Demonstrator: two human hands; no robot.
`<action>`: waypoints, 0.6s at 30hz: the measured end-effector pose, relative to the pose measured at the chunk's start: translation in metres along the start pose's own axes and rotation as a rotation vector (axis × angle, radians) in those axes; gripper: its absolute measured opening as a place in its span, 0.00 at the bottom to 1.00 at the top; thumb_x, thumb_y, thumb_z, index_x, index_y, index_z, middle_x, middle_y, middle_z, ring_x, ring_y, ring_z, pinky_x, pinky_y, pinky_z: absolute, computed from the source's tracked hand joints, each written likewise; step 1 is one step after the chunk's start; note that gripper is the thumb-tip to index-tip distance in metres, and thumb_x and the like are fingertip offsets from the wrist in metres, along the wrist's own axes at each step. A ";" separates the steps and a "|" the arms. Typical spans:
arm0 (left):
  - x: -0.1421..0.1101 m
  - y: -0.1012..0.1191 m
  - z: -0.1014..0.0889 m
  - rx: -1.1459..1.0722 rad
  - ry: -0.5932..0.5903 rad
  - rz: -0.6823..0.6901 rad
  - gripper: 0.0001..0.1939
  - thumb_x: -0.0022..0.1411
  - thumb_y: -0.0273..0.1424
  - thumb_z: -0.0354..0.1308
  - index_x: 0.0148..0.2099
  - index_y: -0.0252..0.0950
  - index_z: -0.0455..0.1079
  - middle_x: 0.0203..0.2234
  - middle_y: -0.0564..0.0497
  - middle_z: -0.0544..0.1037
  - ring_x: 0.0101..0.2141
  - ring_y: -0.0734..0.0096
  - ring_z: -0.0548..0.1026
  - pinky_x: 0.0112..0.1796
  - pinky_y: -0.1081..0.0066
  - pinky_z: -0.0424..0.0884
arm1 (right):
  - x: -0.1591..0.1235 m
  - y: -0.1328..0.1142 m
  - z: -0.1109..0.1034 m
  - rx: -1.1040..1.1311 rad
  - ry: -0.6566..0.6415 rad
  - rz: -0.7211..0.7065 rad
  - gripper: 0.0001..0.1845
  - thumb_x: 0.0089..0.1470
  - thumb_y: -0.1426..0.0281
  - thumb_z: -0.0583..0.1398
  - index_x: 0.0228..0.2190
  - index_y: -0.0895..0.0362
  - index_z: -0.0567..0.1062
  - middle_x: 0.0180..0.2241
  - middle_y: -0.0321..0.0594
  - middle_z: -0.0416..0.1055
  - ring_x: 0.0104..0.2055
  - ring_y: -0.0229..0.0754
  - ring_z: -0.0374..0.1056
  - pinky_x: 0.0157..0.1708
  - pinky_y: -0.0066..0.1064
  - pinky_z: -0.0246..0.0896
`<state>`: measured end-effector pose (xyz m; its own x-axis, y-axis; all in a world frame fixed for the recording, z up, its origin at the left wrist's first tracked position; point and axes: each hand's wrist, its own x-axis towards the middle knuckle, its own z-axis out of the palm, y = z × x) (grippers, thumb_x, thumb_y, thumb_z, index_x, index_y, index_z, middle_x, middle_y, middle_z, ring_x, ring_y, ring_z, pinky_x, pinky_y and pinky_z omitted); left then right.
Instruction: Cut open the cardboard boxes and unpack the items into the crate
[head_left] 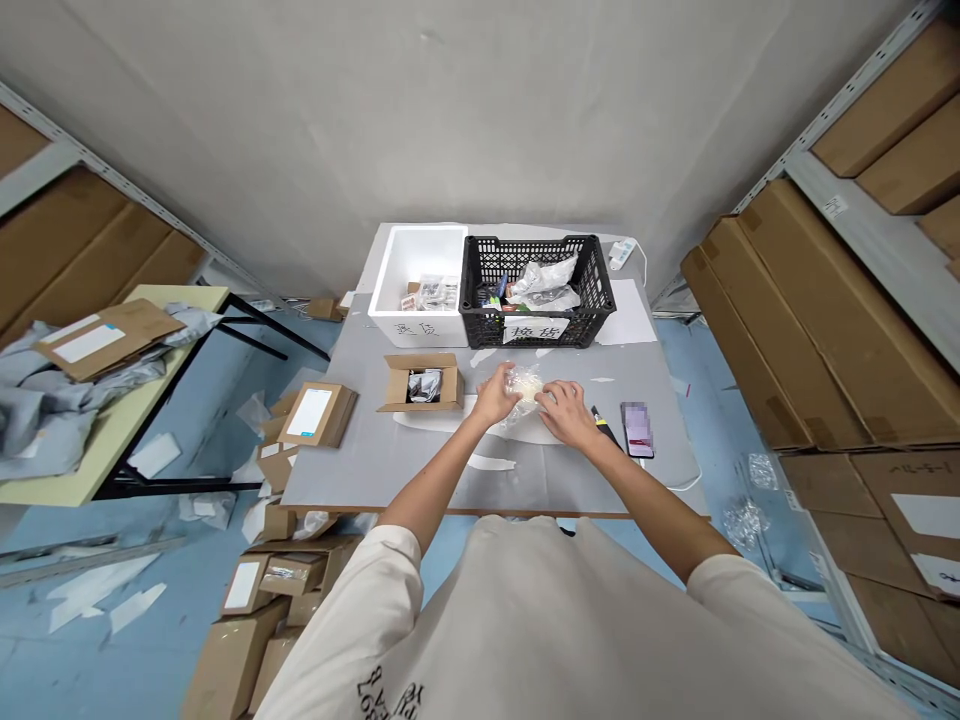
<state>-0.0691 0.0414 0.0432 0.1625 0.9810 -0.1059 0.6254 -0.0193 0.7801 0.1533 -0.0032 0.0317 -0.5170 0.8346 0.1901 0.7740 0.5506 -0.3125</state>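
Between my hands, over the grey table, is a clear plastic bag (527, 384) with something pale cream inside; its contents are too small to name. My left hand (495, 396) pinches the bag's left side. From the right, the curled fingers of my right hand (568, 410) grip its other side. To the left stands an open cardboard box (451, 385) with a silvery grey packet (425, 386) in it. Beside my right wrist lies a black and yellow tool (604, 424), partly hidden, with a phone (637, 430) farther right.
At the back of the table (360, 460) stand a white foam box (424, 328) and a black plastic crate (598, 318) holding plastic-wrapped goods. A closed carton (340, 415) sits by the left edge. Cartons fill the floor at left and the shelves on both sides.
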 end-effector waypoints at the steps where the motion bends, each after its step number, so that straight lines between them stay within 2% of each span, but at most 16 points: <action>1: -0.002 -0.002 -0.001 0.036 0.036 0.009 0.35 0.57 0.29 0.65 0.66 0.40 0.60 0.47 0.45 0.78 0.52 0.52 0.75 0.57 0.52 0.62 | 0.000 -0.002 0.001 0.023 0.007 0.011 0.22 0.59 0.70 0.59 0.55 0.50 0.72 0.57 0.51 0.66 0.61 0.59 0.56 0.62 0.54 0.44; 3: -0.006 -0.006 -0.003 0.087 0.077 0.041 0.33 0.59 0.28 0.63 0.65 0.40 0.60 0.49 0.45 0.78 0.53 0.52 0.74 0.57 0.51 0.60 | 0.001 -0.005 0.003 0.074 0.046 0.080 0.25 0.60 0.65 0.60 0.58 0.52 0.69 0.58 0.52 0.65 0.61 0.60 0.56 0.61 0.53 0.46; 7: -0.014 -0.014 -0.005 0.126 0.078 0.155 0.27 0.61 0.30 0.62 0.62 0.40 0.63 0.52 0.45 0.77 0.54 0.53 0.74 0.56 0.54 0.60 | 0.010 -0.006 0.006 0.186 0.137 0.303 0.37 0.59 0.57 0.60 0.65 0.53 0.60 0.60 0.52 0.65 0.61 0.59 0.58 0.59 0.51 0.51; 9: -0.019 -0.016 -0.005 0.146 0.076 0.211 0.23 0.61 0.29 0.60 0.59 0.40 0.64 0.53 0.45 0.77 0.53 0.55 0.74 0.56 0.55 0.59 | 0.016 -0.007 0.006 0.234 0.110 0.325 0.44 0.58 0.55 0.61 0.69 0.52 0.53 0.63 0.51 0.63 0.63 0.59 0.57 0.59 0.51 0.52; 11: -0.024 -0.017 -0.005 0.171 0.077 0.253 0.20 0.61 0.26 0.57 0.55 0.40 0.65 0.51 0.47 0.77 0.52 0.58 0.75 0.55 0.57 0.59 | 0.021 -0.011 0.005 0.255 0.068 0.276 0.47 0.57 0.55 0.62 0.70 0.51 0.49 0.64 0.50 0.62 0.64 0.59 0.57 0.60 0.51 0.51; 13: -0.030 -0.017 -0.008 0.194 0.083 0.290 0.19 0.59 0.23 0.54 0.53 0.41 0.66 0.50 0.49 0.78 0.51 0.61 0.75 0.55 0.58 0.59 | 0.025 -0.018 0.004 0.243 0.063 0.205 0.44 0.57 0.58 0.62 0.69 0.51 0.53 0.64 0.49 0.63 0.64 0.57 0.57 0.60 0.49 0.50; 15: -0.036 -0.018 -0.014 0.215 0.094 0.336 0.19 0.59 0.23 0.55 0.52 0.41 0.67 0.49 0.49 0.77 0.52 0.61 0.74 0.55 0.59 0.58 | 0.027 -0.027 0.004 0.208 0.097 0.159 0.36 0.58 0.62 0.61 0.66 0.51 0.60 0.62 0.48 0.65 0.63 0.56 0.59 0.60 0.48 0.49; 18: -0.044 -0.022 -0.026 0.260 0.130 0.427 0.17 0.60 0.28 0.58 0.53 0.41 0.69 0.54 0.46 0.73 0.57 0.57 0.69 0.57 0.56 0.57 | 0.030 -0.041 0.005 0.134 0.160 0.149 0.27 0.58 0.67 0.59 0.59 0.52 0.68 0.59 0.47 0.68 0.61 0.55 0.60 0.59 0.47 0.49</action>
<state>-0.1103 0.0034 0.0470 0.3589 0.8908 0.2787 0.6956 -0.4543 0.5565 0.1044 -0.0002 0.0459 -0.3284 0.9038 0.2744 0.7765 0.4238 -0.4663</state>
